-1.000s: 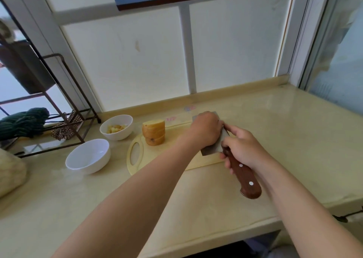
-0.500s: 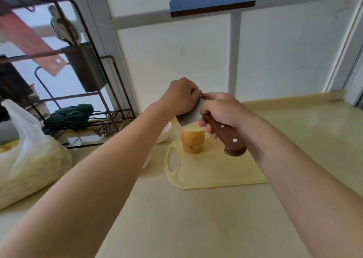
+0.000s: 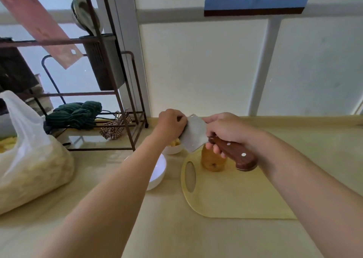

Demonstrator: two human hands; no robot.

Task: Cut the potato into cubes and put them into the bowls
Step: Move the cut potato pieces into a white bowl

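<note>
Looks like the unloading step: right hand [image 3: 225, 129] grips the knife [image 3: 194, 133] over the far bowl [image 3: 172, 149], left hand [image 3: 170, 123] curls against the blade (can't tell if it's holding cubes), leftover potato [image 3: 213, 160] stands on the board [image 3: 235, 195], so next probably means scraping cubes in.

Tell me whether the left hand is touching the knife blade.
Touching. In the head view the left hand meets the knife blade at its far edge, no gap.

I'm looking at a home kitchen: a dish rack [image 3: 110, 100] beside the window, a cutting board [image 3: 231, 197] on the tabletop [image 3: 176, 234].
</note>
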